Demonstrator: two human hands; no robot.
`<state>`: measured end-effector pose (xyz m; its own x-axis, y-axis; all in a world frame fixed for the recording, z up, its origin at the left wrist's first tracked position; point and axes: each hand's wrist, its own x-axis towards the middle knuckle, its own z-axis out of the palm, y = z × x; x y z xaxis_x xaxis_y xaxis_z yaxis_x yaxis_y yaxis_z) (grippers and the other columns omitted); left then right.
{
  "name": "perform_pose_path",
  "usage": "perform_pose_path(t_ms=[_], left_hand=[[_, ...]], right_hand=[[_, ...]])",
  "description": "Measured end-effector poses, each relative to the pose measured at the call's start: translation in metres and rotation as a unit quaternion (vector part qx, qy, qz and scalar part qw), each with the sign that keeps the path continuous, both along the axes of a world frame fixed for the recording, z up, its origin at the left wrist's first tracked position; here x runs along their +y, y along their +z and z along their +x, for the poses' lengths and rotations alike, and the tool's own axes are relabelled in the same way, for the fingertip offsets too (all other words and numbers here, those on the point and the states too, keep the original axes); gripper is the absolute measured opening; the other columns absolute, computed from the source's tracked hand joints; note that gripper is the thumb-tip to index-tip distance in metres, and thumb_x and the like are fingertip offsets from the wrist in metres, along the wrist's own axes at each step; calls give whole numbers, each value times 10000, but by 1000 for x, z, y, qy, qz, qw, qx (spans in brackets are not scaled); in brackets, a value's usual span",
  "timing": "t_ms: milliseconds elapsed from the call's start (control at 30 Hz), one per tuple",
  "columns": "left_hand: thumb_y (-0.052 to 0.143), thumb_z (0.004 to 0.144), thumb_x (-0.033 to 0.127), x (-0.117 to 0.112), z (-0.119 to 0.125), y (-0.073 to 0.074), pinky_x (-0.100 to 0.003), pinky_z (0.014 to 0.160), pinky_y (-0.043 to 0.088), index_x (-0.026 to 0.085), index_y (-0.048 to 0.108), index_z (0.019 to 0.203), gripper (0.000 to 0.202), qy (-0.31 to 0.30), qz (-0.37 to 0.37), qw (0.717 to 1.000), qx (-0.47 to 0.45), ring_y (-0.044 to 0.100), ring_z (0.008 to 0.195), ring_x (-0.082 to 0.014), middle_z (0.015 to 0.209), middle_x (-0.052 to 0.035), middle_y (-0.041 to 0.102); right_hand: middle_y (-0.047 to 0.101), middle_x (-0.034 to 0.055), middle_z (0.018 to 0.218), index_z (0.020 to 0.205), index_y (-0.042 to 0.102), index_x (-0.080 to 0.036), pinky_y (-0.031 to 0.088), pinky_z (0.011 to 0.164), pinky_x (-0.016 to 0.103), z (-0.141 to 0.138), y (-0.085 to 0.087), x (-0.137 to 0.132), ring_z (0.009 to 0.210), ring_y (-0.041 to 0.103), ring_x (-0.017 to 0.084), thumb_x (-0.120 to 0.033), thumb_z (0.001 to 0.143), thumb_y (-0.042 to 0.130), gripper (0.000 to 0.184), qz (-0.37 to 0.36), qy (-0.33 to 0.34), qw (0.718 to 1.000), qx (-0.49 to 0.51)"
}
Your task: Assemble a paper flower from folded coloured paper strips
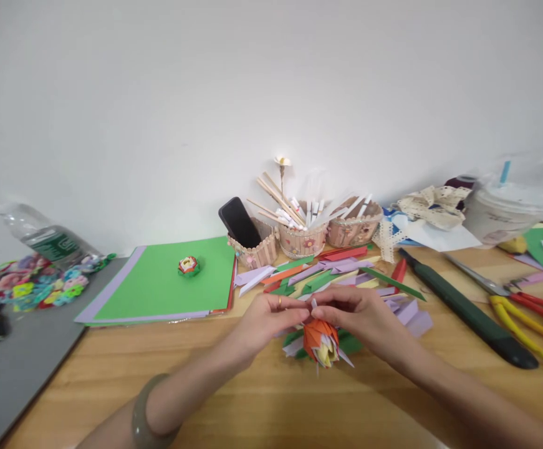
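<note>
An orange, lilac and yellow folded-paper flower (321, 337) is held just above the wooden table, its yellow centre facing down toward me. At its upper end, my left hand (267, 317) pinches with thumb and forefinger. From the other side my right hand (365, 315) closes its fingers on the same end, where a small pale paper tip (314, 304) pokes up. The exact contact under the fingertips is hidden. Green and lilac folded paper pieces (294, 345) lie around and behind the flower.
Folded paper strips (320, 272) cover the table beyond my hands. A finished small paper flower (188, 267) sits on green paper (135, 293). Behind stand stick holders (303, 242) and a phone (239, 221). To the right are a dark green tool (472, 315), yellow-handled scissors (509, 318) and a cup (505, 209).
</note>
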<state>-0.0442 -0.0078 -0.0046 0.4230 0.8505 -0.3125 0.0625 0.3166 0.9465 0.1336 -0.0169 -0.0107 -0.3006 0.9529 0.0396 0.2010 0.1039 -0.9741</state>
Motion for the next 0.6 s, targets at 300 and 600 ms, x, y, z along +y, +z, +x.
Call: perform_pose_path(t_ms=[300,600], left_hand=[[631,683,219,-8,1,2,-292,807,444,186,720,884,222,-23,89,996,17,620,851,-190,885,-31,722],[652,671,277,-12,-1,5,-241,631,430,143,647,795,184,2,108,994,37,554,682,-130,799,-37,649]], right_hand=[[697,48,745,773,716,-182,477,605,258,1,2,-6,673,623,166,-315,748,643,153,151,-51,985,-60],[649,21,670,687,665,-180,429,564,248,-1,2,-9,628,572,148,-350,722,668,173,144,-73,985,-55]])
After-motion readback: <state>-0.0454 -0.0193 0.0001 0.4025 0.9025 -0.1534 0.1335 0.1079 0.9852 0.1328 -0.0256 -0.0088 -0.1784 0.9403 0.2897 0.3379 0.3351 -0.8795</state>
